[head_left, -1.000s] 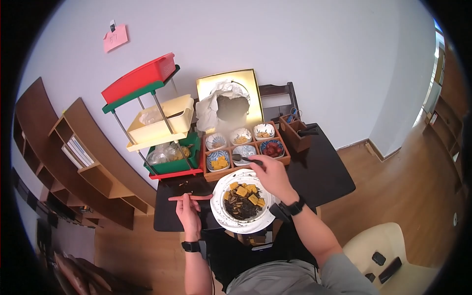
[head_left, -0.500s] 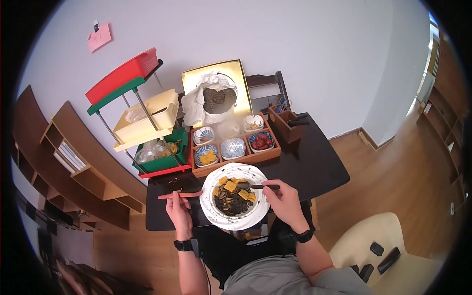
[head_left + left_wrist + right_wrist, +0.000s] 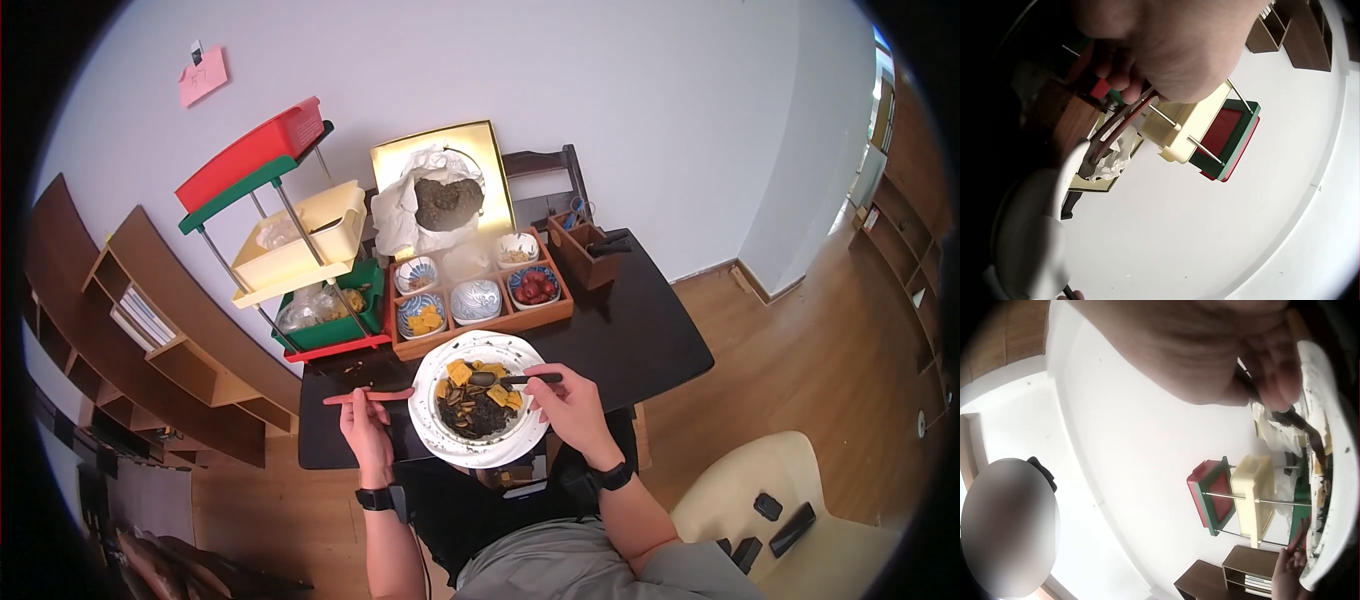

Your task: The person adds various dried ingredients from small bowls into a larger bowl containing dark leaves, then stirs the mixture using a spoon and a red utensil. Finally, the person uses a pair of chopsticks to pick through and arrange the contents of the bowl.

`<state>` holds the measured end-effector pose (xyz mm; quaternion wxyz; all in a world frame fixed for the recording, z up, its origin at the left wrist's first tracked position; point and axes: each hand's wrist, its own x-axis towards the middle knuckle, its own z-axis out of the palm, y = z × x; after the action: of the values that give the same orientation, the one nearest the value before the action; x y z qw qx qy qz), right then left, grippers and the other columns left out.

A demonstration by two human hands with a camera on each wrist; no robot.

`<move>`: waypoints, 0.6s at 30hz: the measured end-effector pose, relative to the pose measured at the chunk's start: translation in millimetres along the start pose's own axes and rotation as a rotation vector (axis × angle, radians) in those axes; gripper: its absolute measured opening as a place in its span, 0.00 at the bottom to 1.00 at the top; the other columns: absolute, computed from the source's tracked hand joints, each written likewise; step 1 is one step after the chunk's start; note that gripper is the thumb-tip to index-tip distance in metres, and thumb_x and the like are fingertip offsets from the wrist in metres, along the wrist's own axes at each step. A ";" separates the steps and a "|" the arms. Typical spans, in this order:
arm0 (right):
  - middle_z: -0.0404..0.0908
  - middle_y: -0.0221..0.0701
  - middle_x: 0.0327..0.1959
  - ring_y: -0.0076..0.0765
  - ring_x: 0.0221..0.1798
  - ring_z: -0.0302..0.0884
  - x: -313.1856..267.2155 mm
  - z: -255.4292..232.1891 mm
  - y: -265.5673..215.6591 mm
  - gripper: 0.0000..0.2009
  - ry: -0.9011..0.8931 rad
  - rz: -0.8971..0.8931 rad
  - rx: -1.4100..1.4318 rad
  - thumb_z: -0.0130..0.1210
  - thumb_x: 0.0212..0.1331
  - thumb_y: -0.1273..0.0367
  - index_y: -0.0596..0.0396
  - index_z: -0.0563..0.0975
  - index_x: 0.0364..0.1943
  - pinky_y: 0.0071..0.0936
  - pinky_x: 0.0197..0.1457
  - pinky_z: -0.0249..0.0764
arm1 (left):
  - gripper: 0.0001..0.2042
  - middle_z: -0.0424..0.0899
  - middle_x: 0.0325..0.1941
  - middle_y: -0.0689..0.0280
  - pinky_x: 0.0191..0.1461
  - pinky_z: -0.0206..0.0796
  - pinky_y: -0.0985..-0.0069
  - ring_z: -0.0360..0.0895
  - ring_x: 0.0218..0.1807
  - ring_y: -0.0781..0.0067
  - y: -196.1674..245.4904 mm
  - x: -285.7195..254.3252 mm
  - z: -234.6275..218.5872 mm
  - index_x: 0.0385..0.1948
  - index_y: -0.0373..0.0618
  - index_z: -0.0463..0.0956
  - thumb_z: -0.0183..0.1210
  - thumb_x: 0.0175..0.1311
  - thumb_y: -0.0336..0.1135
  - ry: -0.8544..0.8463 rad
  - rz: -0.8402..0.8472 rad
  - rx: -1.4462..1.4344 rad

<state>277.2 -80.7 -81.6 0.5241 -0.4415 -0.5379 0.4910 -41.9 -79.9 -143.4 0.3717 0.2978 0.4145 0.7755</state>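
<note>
A hand could pass over the table [image 3: 655, 335] right of the plate [image 3: 423, 430], in front of the caddy [image 3: 592, 270]. Straight behind the plate, the divided box [image 3: 540, 318] stands in the way, the gold box [image 3: 490, 150] beyond it; left of both, the rack [image 3: 240, 201] blocks.

The person wears a grey short-sleeved top [image 3: 560, 560], black clothing [image 3: 455, 515] just beyond the top, and black wristbands [image 3: 376, 499] past it at the bare left hand [image 3: 366, 435] and right hand [image 3: 578, 412], with a thin dark cable [image 3: 422, 560] left of it.
</note>
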 end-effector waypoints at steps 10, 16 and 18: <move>0.87 0.35 0.33 0.24 0.33 0.86 12.4 14.0 3.5 0.12 -0.071 -0.010 0.008 0.58 0.69 0.69 0.62 0.81 0.51 0.21 0.35 0.81 | 0.11 0.75 0.23 0.71 0.27 0.59 0.81 0.69 0.22 0.80 0.1 0.4 0.7 0.42 0.41 0.78 0.53 0.78 0.40 0.022 -0.003 0.021; 0.86 0.41 0.39 0.29 0.37 0.87 21.1 7.9 9.2 0.13 -0.103 0.111 0.186 0.56 0.71 0.71 0.65 0.79 0.53 0.22 0.38 0.83 | 0.11 0.77 0.24 0.71 0.27 0.59 0.83 0.69 0.23 0.83 -0.7 0.2 -0.3 0.41 0.42 0.78 0.55 0.78 0.40 0.012 -0.004 0.005; 0.86 0.42 0.40 0.30 0.38 0.87 21.6 5.8 8.6 0.13 -0.102 0.151 0.232 0.55 0.72 0.70 0.65 0.79 0.54 0.22 0.39 0.83 | 0.11 0.76 0.23 0.71 0.27 0.59 0.81 0.69 0.23 0.81 -1.3 0.6 -0.4 0.42 0.41 0.78 0.54 0.78 0.40 0.012 0.001 0.011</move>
<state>269.8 -58.6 -87.1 0.5050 -0.3916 -0.4687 0.6099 -42.1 -79.1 -144.6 0.3669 0.2953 0.4208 0.7753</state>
